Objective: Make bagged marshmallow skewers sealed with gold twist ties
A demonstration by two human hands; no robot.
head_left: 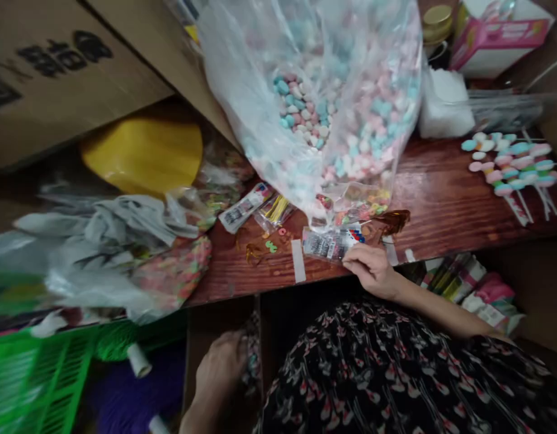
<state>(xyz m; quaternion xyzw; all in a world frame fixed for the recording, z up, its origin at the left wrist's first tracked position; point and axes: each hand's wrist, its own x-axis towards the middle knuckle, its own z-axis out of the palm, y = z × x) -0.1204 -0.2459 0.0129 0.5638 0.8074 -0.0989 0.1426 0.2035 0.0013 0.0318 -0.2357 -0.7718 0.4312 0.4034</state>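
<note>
My right hand (371, 268) rests on the front edge of the dark wooden table (441, 205), fingers curled and pinching the corner of a small clear packet (330, 242) with a printed label. My left hand (220, 367) is down below the table, fingers curled on something I cannot make out beside a cardboard divider. A large clear bag (324, 102) full of pink, blue and white marshmallows stands just behind the packet. Finished marshmallow sticks (513, 166) lie at the right of the table.
Cardboard boxes (56, 66) lean at the back left above a yellow bowl (143, 154). Crumpled plastic bags (106, 241) and a bag of coloured candy (174, 271) pile up on the left. A green crate (34, 380) sits below. A pink box (500, 36) stands back right.
</note>
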